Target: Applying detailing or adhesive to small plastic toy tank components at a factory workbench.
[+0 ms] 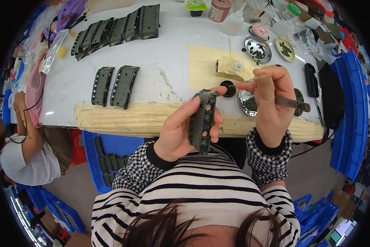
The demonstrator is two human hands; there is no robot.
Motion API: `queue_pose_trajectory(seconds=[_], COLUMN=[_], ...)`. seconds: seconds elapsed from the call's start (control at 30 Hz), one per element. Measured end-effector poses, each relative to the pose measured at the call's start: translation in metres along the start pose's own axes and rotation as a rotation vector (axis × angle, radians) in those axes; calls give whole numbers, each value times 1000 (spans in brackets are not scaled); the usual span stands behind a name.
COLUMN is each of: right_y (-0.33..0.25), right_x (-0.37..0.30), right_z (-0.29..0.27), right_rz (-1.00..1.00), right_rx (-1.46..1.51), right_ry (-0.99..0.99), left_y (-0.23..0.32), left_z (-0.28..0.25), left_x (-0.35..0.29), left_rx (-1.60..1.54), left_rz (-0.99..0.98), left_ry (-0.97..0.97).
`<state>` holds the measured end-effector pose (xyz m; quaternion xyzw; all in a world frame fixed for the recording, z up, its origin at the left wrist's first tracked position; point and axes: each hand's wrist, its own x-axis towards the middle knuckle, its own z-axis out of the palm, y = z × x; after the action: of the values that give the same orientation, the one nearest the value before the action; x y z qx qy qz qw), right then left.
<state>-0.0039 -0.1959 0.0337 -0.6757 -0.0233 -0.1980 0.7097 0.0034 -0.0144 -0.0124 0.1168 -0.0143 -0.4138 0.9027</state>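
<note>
My left hand (179, 127) is closed around a dark green curved, ribbed part (201, 123) with round copper-coloured studs along its side, held upright above the table's front edge. My right hand (271, 103) is pinched to the right of it, gripping grey metal tweezers (292, 103) whose blunt end sticks out past the palm. A thin pointed tip shows beyond the thumb and forefinger, near a small black dish (227, 88); whether it belongs to the tweezers I cannot tell. Behind the right hand a round metal dish (247, 103) of small dark green pieces is partly hidden.
Two similar green parts (113, 86) lie at left, with a row of several (115, 31) behind. A yellowish block (230, 68), metal dish (257, 49) and pale lid of green pieces (284, 49) stand at right. A blue bin (94, 164) sits below; another person (32, 156) sits left.
</note>
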Motion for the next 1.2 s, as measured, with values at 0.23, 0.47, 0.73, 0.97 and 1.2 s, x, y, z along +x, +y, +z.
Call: queue_pose_trajectory(seconds=[0.23, 0.47, 0.73, 0.97, 1.2], right_y=[23, 6, 0, 2, 4], right_x=[25, 14, -9, -8, -7], right_z=[-15, -13, 5, 6, 6], right_rz=[-317, -490, -20, -8, -15], right_rx=[-766, -614, -1, 31, 41], right_ry=[81, 198, -168, -186, -195], left_y=[13, 15, 8, 9, 8], left_z=[19, 13, 14, 14, 12], left_x=[-4, -8, -5, -5, -5], left_rx=[493, 1295, 1383, 1348, 1325], left_rz=[137, 409, 443, 446, 442], left_ry=[147, 267, 221, 212, 212])
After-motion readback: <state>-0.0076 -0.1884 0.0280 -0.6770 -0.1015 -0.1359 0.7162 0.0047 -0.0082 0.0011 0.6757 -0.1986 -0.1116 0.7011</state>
